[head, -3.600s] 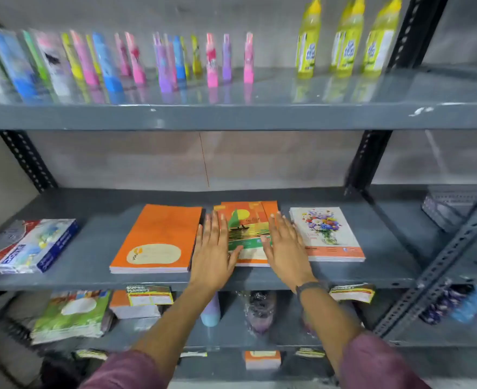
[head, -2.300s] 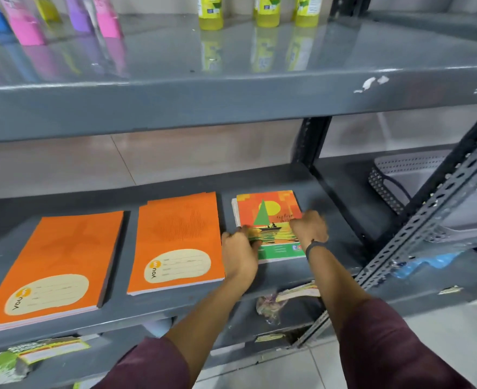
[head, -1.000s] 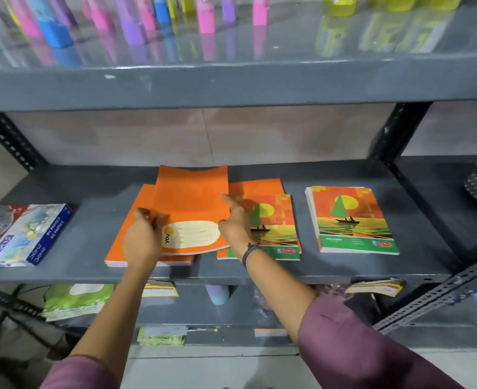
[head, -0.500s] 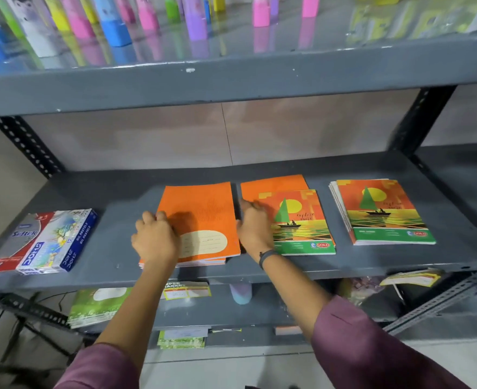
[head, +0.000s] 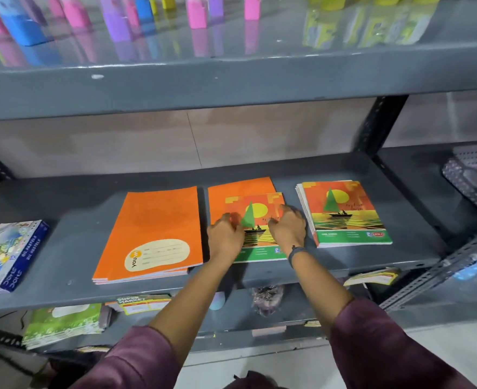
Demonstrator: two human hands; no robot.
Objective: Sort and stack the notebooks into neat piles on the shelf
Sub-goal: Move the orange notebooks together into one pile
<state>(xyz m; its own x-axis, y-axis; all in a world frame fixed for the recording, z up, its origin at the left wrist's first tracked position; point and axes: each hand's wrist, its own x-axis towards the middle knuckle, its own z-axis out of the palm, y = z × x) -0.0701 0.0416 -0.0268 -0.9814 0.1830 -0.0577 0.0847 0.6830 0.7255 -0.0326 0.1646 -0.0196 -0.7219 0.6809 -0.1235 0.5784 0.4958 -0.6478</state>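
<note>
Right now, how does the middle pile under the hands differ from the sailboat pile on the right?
The middle pile is mixed: a sailboat notebook lies on a larger plain orange one whose top sticks out behind it. The right pile shows only sailboat covers, edges slightly fanned on its left. Both the left hand and right hand rest on the middle pile; the right pile is untouched. Both lie flat on the same shelf, with the same sailboat cover on top.

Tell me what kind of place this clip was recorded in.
Likely a small stationery or general shop: grey metal shelving stocked with notebook piles, rows of coloured bottles, and price tags on the shelf edges.
</note>
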